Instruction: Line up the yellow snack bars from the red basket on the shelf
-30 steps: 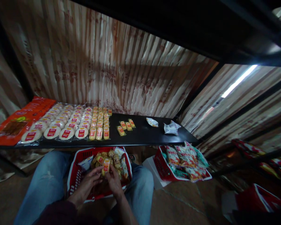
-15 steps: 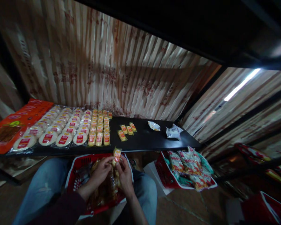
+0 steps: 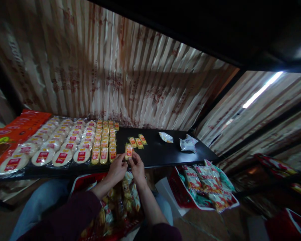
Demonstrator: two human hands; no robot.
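Observation:
Between the fingertips of my left hand [image 3: 117, 168] and my right hand [image 3: 137, 167] is a small yellow snack packet [image 3: 128, 151] with a red label, held upright at the front edge of the black shelf [image 3: 155, 155]. Both hands pinch it near its lower end. Just behind it lie several loose packets of the same kind [image 3: 139, 143]. To the left, matching packets [image 3: 104, 155] stand in close rows, beside rows of round white wrapped cakes [image 3: 62, 157]. Under my forearms is a red basket [image 3: 76, 182] with wrapped snacks inside.
An orange packet [image 3: 20, 124] lies at the shelf's left end. A white packet [image 3: 166, 137] and a silvery packet [image 3: 188, 144] lie on the right. A second red basket [image 3: 174, 187] of bagged snacks stands on the right by a white box [image 3: 165, 190]. Another shelf [image 3: 215, 30] hangs overhead.
Both hands have lifted the snack packet from above the basket, up and forward to the shelf edge. It now covers the place of one loose packet. The view has shifted slightly.

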